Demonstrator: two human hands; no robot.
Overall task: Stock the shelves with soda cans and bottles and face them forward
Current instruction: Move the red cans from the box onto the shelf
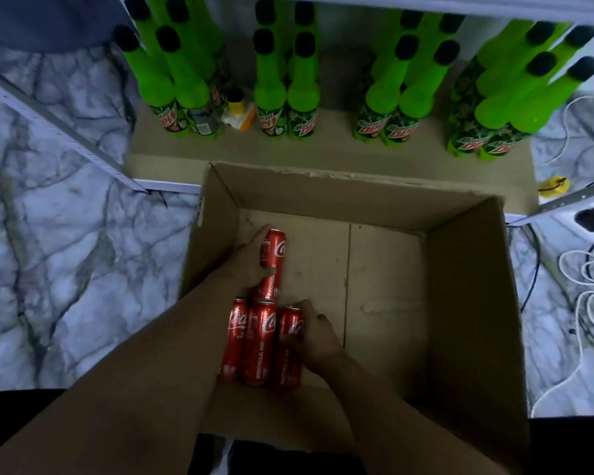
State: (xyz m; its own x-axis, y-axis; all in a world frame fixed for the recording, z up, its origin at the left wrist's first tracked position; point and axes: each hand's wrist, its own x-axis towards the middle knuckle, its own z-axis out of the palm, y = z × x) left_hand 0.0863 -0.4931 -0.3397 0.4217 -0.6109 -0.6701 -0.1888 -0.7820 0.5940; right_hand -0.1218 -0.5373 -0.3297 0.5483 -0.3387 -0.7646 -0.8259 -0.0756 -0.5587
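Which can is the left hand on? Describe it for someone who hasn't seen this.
Look inside the open cardboard box on the floor. Four red cans stand there; the left hand grips the far can, alone behind the row of three.

**Shelf, floor and what rests on them**

The bottom shelf (220,142), lined with brown cardboard, carries green bottles (271,97) with black caps in four clusters from its left end to its right end, labels mostly facing the front edge. Between the first two clusters a small yellow bottle (235,106) stands.

The marble-patterned floor (66,269) carries an open cardboard box (467,303) set against the shelf's front edge. White cords (583,286) lie coiled on the floor right of the box, and a small yellow object (554,185) sits near the shelf's right front corner.
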